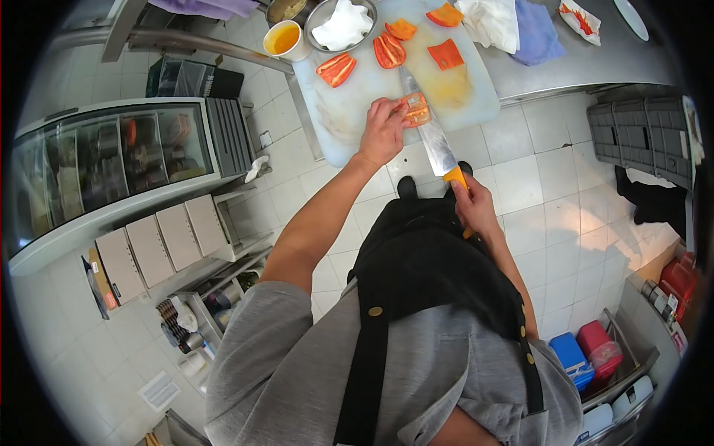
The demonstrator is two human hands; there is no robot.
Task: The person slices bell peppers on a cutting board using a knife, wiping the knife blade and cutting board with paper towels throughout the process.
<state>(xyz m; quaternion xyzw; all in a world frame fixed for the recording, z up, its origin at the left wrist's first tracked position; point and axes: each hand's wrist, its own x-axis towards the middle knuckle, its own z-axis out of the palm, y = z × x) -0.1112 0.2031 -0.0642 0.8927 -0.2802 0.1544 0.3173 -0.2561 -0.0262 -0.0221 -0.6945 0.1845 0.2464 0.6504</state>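
Observation:
My left hand pinches a piece of red bell pepper at the front part of a white cutting board. The piece lies with its pale inner side up, against the blade of a large kitchen knife. My right hand is wrapped round the knife's orange handle, and the blade points away from me over the board. Whether the edge has entered the pepper I cannot tell. Farther back on the board are red pepper pieces with ribs inside and flatter orange-red pieces.
A tub of orange liquid and a metal bowl with white paper stand at the board's far left. Purple cloth lies on the steel counter. A glass-topped fridge is at left, a grey crate at right.

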